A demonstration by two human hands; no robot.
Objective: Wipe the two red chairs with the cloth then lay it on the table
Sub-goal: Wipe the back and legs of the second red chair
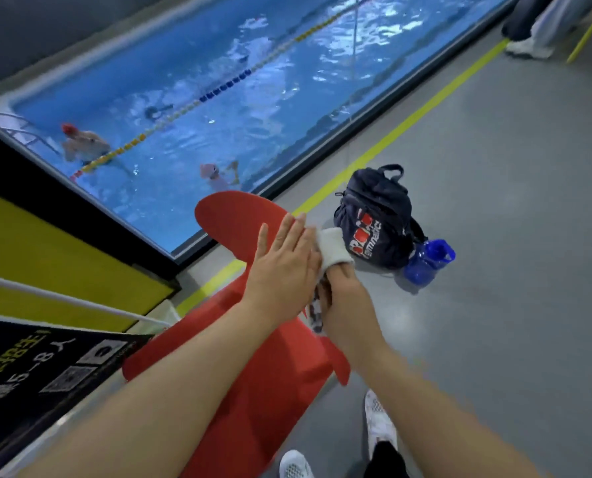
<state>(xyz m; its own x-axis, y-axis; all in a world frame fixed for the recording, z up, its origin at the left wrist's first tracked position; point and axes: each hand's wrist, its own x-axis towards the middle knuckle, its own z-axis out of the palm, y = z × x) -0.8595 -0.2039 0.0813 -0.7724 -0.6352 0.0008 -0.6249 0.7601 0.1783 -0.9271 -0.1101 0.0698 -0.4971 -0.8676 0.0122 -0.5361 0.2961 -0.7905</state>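
Observation:
One red chair (239, 215) stands below me, its rounded backrest towards the pool and its seat under my arms. My left hand (284, 260) lies flat with straight fingers against the right edge of the backrest and touches the cloth. The white cloth (334, 248) is bunched over the backrest's edge. My right hand (336, 288) grips the cloth from below, its fingers curled into the fabric, and a patterned part of the cloth hangs beneath it. A second red chair and the table are out of view.
A dark backpack (377, 219) and a blue water bottle (429, 260) sit on the grey floor right of the chair. A glass wall with a yellow floor line borders the pool (201, 81), where people swim. Another person's legs (536, 25) stand far right. A yellow-black sign (46, 257) is left.

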